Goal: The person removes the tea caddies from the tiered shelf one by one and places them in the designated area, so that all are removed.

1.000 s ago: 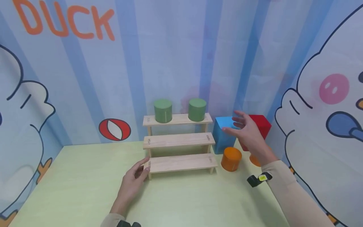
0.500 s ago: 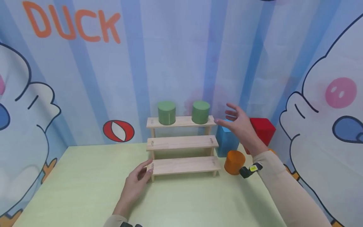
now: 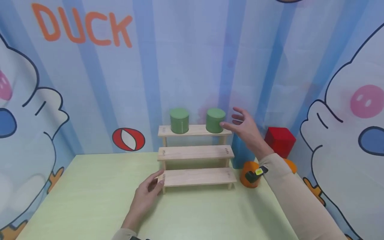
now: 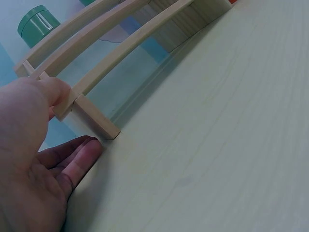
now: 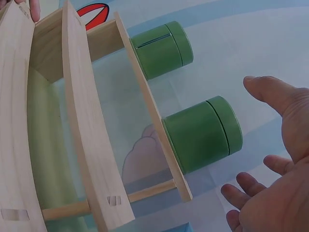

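Note:
A three-tier wooden step shelf (image 3: 196, 152) stands on the table against the backdrop. Two green cylindrical tins with lids, the left tin (image 3: 179, 121) and the right tin (image 3: 215, 120), rest upright on its top tier. My left hand (image 3: 144, 196) holds the left end of the lowest tier; the left wrist view shows its thumb (image 4: 58, 91) at the board end, fingers curled lower beside the leg. Spread fingers and thumb of my right hand (image 3: 247, 130) come up to the right tin's side, the thumb overlapping it in the head view. In the right wrist view a gap separates hand and tin.
A blue box (image 3: 241, 156) stands just right of the shelf, partly behind my right hand. Beyond it is a red box (image 3: 280, 141). An orange cylinder (image 3: 247, 183) sits in front, and another orange piece (image 3: 290, 164) shows behind my sleeve. A printed cloth surrounds the table (image 3: 99, 190).
My right hand has moved left from above the blue and red boxes to beside the right green tin. The left hand stays at the shelf end. The head view has shifted slightly.

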Motion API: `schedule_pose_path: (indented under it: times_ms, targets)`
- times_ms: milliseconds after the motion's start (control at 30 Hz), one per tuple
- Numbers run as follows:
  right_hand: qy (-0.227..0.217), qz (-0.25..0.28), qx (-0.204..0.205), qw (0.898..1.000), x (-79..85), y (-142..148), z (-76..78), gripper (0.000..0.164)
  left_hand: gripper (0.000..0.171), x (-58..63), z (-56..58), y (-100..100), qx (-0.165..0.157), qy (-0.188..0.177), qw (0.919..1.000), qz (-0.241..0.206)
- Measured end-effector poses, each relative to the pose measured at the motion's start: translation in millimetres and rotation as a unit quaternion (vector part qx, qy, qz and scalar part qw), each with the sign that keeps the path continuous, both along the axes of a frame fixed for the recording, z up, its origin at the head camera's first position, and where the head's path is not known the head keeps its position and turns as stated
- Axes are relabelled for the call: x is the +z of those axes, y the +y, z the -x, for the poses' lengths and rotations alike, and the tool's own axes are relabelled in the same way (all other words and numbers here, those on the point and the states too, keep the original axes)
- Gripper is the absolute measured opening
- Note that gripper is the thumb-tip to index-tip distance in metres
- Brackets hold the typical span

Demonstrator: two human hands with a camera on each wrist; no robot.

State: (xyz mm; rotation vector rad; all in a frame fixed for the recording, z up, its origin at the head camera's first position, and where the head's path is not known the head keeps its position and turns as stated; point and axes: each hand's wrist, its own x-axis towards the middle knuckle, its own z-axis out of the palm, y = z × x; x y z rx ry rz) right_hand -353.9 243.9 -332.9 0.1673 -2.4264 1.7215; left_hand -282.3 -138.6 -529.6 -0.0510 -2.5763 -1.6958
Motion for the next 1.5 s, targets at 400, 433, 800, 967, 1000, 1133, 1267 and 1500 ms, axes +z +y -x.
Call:
schedule_pose_path:
  times_ms: [400,433,800,967,1000,1133,1267,1500]
  targets:
    - [0.008,0.024,0.005,1.000,-3.6,-12.5,26.0,0.105,0.046,-0.5,-1.3,-1.3,0.002,0.011,0.9999,-0.002]
    - [0.009,0.027,0.006,1.000,-3.8,-13.4,27.8,0.105,0.046,-0.7,-1.3,-1.4,0.001,0.011,0.9999,-0.003]
    - [0.025,0.018,0.019,0.999,-0.7,-24.5,42.4,0.102,0.047,3.1,-0.6,-2.0,-0.004,0.024,0.9997,-0.003]
    - [0.017,0.007,0.027,0.999,-5.3,-28.0,46.2,0.102,0.046,0.9,-1.9,-3.4,-0.007,0.026,0.9996,-0.012]
    - [0.015,0.006,0.028,0.999,-6.3,-28.5,47.0,0.102,0.046,0.6,-2.1,-3.5,-0.010,0.027,0.9995,-0.015]
    - [0.015,0.011,0.030,0.999,-11.1,-28.4,47.7,0.098,0.046,-1.9,-3.0,-2.3,-0.015,0.030,0.9993,-0.019]
    - [0.014,0.016,0.034,0.999,-11.4,-28.7,49.1,0.092,0.045,-2.0,-2.9,-2.2,-0.012,0.030,0.9994,-0.014]
    - [0.012,0.018,0.037,0.999,-10.6,-32.4,52.3,0.089,0.046,-1.3,-2.4,-3.1,-0.010,0.025,0.9996,-0.011]
